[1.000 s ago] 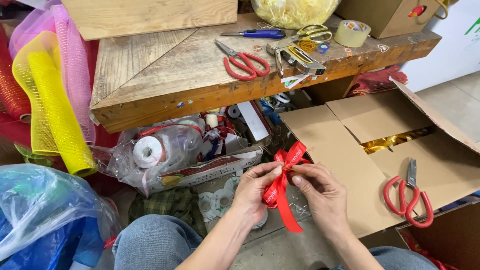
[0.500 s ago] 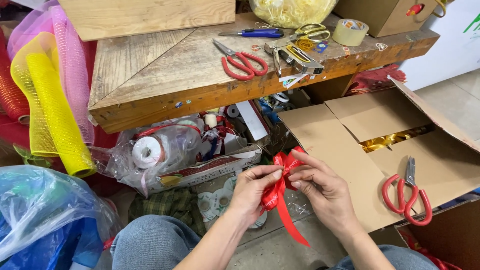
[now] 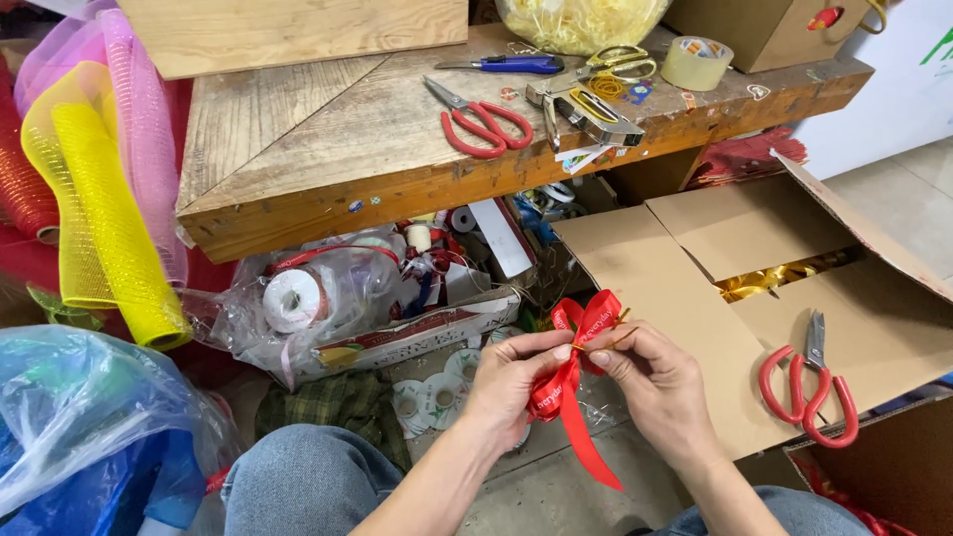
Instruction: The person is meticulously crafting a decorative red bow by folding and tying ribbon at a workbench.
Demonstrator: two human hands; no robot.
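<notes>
I see my left hand [image 3: 511, 382] and right hand [image 3: 660, 387] pinching the red ribbon bow [image 3: 576, 367]; loops are formed, the centre possibly not yet tied.

Left hand [image 3: 511, 382] and right hand [image 3: 660, 387] meet low centre, thumbs and forefingers pinched, tips nearly touching. Left forearm enters from 7 o'clock, right from 5 o'clock.

Soft, even light fills the view, bright and without harsh glare. The fingers [image 3: 556, 349] and the ribbon bow [image 3: 581, 328] between them are sharp. Beyond the fingers, deep shadow sits under the table [image 3: 328, 149]. Left of the fingers, clear plastic bags [image 3: 89, 417] show faint sheen. Edges bend slightly
</notes>
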